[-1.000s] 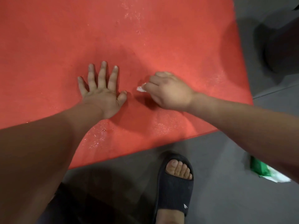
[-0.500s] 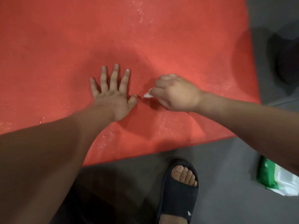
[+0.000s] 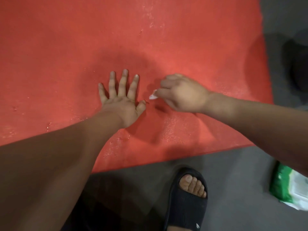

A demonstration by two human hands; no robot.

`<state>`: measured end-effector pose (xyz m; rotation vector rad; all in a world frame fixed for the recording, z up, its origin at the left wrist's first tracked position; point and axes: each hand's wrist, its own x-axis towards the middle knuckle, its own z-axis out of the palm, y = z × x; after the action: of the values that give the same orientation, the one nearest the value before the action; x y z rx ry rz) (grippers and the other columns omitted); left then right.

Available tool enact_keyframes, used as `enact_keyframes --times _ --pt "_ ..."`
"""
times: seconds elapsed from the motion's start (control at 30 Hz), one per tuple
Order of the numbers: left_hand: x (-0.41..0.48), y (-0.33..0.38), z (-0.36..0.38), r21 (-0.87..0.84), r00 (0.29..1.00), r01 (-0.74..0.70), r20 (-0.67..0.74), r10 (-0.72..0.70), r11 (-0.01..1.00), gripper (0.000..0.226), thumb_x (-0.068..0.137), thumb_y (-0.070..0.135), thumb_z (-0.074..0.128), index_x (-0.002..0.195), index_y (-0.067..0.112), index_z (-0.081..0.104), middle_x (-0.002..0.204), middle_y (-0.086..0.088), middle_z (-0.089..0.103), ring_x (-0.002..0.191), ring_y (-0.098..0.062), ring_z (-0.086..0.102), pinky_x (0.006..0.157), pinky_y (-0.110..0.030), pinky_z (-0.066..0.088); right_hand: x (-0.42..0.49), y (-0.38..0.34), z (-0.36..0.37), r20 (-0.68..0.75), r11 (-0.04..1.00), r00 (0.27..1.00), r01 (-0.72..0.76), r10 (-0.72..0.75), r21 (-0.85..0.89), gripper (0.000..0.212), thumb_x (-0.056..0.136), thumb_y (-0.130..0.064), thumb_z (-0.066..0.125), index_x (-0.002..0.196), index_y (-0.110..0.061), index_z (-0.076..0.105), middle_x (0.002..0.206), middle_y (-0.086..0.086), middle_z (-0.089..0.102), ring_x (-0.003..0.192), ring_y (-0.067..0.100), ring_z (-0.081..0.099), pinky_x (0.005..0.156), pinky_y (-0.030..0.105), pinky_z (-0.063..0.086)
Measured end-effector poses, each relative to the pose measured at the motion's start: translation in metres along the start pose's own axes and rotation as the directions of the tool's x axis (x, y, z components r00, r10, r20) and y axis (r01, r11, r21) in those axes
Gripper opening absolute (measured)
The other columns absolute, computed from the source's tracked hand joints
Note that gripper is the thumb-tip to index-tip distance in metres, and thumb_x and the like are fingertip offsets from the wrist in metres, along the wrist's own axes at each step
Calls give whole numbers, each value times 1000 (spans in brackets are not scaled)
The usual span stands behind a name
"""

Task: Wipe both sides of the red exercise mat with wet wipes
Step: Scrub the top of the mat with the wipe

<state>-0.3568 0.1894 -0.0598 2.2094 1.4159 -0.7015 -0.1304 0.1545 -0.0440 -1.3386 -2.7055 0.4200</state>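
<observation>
The red mat [image 3: 66, 47] lies flat on a grey floor [image 3: 141, 177] and fills most of the view, its near edge running slantwise across the lower part and its right edge showing at the upper right. The left hand [image 3: 121, 104] rests palm down on the mat near the middle, fingers straight and spread apart, thumb stretched out to the right. Just beside that thumb, not touching it, the right hand [image 3: 181, 95] is curled with the knuckles up and pinches a small white wet wipe [image 3: 153, 97], of which only a crumpled corner sticks out from under the fingertips, down at the mat's surface. Whether the wipe presses flat against the mat under the hand is hidden. Shiny damp patches and small drops show on the mat close to the near edge, below both hands, and further up above them. On the floor in front of the mat, a foot [image 3: 193, 185] in a black slipper [image 3: 186, 205] points toward the mat. At the right, partly covered by the right forearm, a green and white pack of wipes [image 3: 290, 189] lies on the floor, well apart from the mat
</observation>
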Motion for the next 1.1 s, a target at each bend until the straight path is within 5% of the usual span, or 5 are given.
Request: enact_keyframes --times 0.1,0.23,0.47,0.7,1.1 --pt "0 1 0 -1 1000 5 -12 -5 1000 81 95 71 17 154 39 -30 160 6 -44 146 -33 -41 118 -66 -17 29 23 -5 -121 972 966 -232 227 -28 25 94 -21 44 108 -17 65 91 12 62 87 37 58 75 45 48" --pt "-1 1 -2 6 1000 8 -7 -8 1000 82 94 71 16 154 39 -30 160 7 -43 147 -33 -41 118 -66 -16 72 30 -8 -224 845 820 -533 527 38 28 98 -29 41 102 -12 62 96 16 65 91 42 60 78 48 48" --pt "1 1 -2 4 1000 5 13 -5 1000 82 96 70 17 153 39 -33 158 6 -46 145 -34 -43 117 -66 -18 29 -1 6 -68 996 994 -84 84 6 19 97 -23 50 105 -16 66 91 9 61 85 35 56 76 45 48" --pt "0 2 -3 -1 1000 11 8 -11 1000 82 95 70 18 154 39 -30 160 7 -43 146 -33 -42 117 -66 -18 88 37 -9 -190 890 872 -457 451 17 25 92 -22 45 102 -12 65 94 16 62 92 41 59 78 46 46" --pt "0 0 -2 11 1000 6 -4 -6 1000 83 97 70 19 151 40 -35 160 8 -43 147 -32 -40 119 -65 -15 -29 -22 12 -31 997 998 -60 62 37 21 98 -24 54 114 -24 67 95 2 61 87 26 53 77 41 48"
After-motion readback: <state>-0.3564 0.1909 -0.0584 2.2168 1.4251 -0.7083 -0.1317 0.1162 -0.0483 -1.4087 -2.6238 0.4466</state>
